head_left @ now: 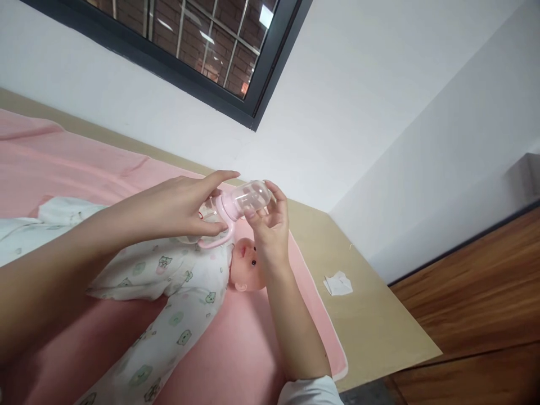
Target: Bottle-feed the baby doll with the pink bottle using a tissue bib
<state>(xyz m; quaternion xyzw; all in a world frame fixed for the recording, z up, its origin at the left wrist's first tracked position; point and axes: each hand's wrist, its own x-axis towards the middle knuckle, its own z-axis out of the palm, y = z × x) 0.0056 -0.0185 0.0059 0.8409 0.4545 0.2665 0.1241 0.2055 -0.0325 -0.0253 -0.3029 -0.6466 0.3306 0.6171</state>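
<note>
A clear baby bottle with a pink collar (pixel 229 207) and a pink handle (pixel 217 241) is held tilted above a baby doll. My left hand (pixel 177 205) is closed around the bottle's body, thumb beside the handle. At the other end, the fingers of my right hand (pixel 273 228) grip the clear domed cap (pixel 254 195), which sits over the collar. Beneath them lies the doll (pixel 245 261) on its back, its head partly hidden by my right wrist. It wears a white outfit (pixel 189 281) with green bear prints.
The doll rests on a pink mat (pixel 236 343) spread over a tan tabletop (pixel 371 326). A crumpled white tissue (pixel 338 283) lies right of the mat. White walls (pixel 358 101) and a dark-framed window (pixel 253 107) stand behind. Wood-grain panels (pixel 476 292) are at the right.
</note>
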